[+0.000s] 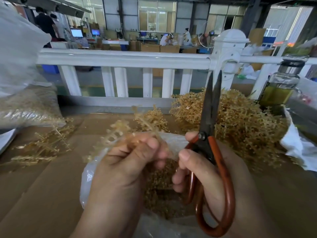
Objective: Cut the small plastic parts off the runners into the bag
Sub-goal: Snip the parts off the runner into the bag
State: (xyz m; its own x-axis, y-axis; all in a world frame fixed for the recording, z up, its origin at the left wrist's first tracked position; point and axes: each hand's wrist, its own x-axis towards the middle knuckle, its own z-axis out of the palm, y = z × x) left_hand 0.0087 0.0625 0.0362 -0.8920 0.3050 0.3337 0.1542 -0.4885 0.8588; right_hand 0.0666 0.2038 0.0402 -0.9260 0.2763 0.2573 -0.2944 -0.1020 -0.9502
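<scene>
Tan parts (159,186) part-fill bag (85,177) | left hand (127,162) pinches runner (118,129) | right hand (205,177) grips scissors (208,114) | I reckon big runner pile (243,124) uncut

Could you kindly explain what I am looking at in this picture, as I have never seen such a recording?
No machine here: a person works with bare hands, and the one picture comes from a camera worn on the head, looking down. The left hand holds a blurred tan plastic runner; the right hand grips red-handled scissors, blades pointing up. Beneath the hands lies a clear bag holding small tan parts. More runners lie on the cardboard surface, with a big pile on the right.
</scene>
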